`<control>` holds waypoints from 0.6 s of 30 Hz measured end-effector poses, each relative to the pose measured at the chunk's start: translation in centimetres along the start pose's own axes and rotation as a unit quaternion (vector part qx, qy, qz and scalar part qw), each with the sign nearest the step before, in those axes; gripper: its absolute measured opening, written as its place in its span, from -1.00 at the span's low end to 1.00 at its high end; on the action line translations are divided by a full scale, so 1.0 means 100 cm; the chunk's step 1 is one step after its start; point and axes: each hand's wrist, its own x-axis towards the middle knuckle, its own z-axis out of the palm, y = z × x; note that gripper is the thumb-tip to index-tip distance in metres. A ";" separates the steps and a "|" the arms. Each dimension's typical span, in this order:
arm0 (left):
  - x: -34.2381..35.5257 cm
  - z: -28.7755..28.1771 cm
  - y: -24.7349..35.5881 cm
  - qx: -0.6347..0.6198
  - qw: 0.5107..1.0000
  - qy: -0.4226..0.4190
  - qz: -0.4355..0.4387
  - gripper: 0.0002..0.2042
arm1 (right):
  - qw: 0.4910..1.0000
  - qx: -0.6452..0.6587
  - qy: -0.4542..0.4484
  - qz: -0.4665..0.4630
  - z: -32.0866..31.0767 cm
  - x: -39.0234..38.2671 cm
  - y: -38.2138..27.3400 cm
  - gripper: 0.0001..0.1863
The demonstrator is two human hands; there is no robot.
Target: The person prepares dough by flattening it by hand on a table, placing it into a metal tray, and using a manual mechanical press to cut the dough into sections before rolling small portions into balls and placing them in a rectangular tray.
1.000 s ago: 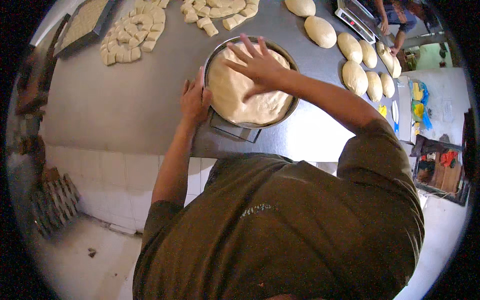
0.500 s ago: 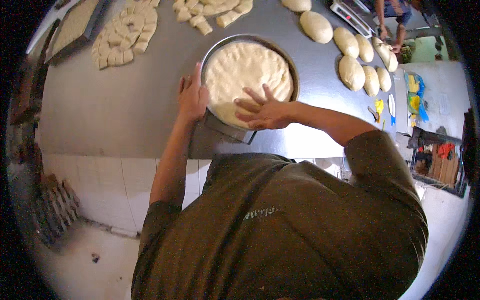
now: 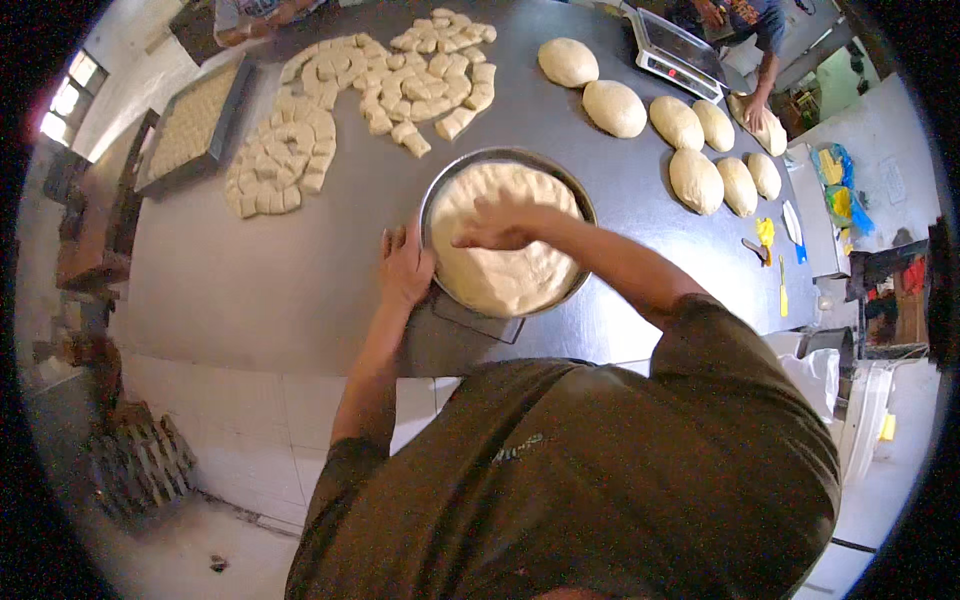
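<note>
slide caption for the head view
Left hand against a round pan, right hand over the dough inside

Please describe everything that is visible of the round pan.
The round pan looks like greyish metal, with a thin raised rim. It stands upright near the front edge of the table; a cornered piece shows beneath it. Pale dough covers most of its inside. The left hand touches its left side; the right hand, blurred, is over the dough.

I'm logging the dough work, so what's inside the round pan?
Pale dough lies inside the round pan, spread close to its wall. The right hand covers part of the dough, whose bulk hides the pan's bottom.
</note>
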 end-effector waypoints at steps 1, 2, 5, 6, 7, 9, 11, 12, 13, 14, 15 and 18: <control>0.010 -0.005 0.023 -0.037 0.999 0.010 -0.003 -0.30 | 0.999 -0.015 -0.027 0.016 0.013 -0.001 0.013 -0.13; 0.006 -0.013 0.036 -0.067 0.998 0.007 -0.013 -0.29 | 0.987 0.131 -0.090 0.020 0.013 0.006 0.023 -0.10; -0.010 0.011 -0.005 -0.031 1.000 0.008 0.000 -0.27 | 0.900 0.392 -0.191 -0.026 -0.050 0.055 0.065 0.00; -0.012 0.005 -0.007 -0.038 0.999 0.020 -0.007 -0.26 | 0.945 0.302 -0.114 -0.047 -0.048 0.053 0.067 0.01; -0.018 -0.009 0.038 -0.094 0.995 0.038 -0.012 -0.26 | 0.981 0.191 -0.025 -0.024 -0.028 0.038 0.083 0.02; -0.027 -0.022 0.077 -0.127 0.990 0.032 -0.056 -0.25 | 0.997 0.052 0.051 0.007 0.007 0.023 0.082 0.05; -0.032 -0.023 0.089 -0.085 0.990 -0.028 -0.107 -0.25 | 0.992 0.124 0.030 -0.006 -0.008 0.039 0.103 0.08; -0.037 -0.023 0.097 -0.087 0.990 -0.049 -0.102 -0.27 | 0.974 0.226 -0.008 -0.019 -0.009 0.043 0.121 0.10; -0.035 -0.031 0.099 -0.084 0.990 -0.065 -0.095 -0.29 | 0.931 0.357 -0.061 -0.044 -0.018 0.042 0.143 0.11; -0.032 -0.037 0.096 -0.079 0.990 -0.076 -0.091 -0.30 | 0.895 0.432 -0.084 -0.070 -0.019 0.036 0.155 0.13; -0.034 -0.035 0.092 -0.087 0.991 -0.042 -0.089 -0.34 | 0.886 0.448 -0.083 -0.090 -0.011 0.027 0.156 0.15; -0.040 -0.020 0.095 -0.140 0.986 0.047 -0.072 -0.44 | 0.990 0.132 0.053 -0.010 0.086 -0.034 0.113 0.21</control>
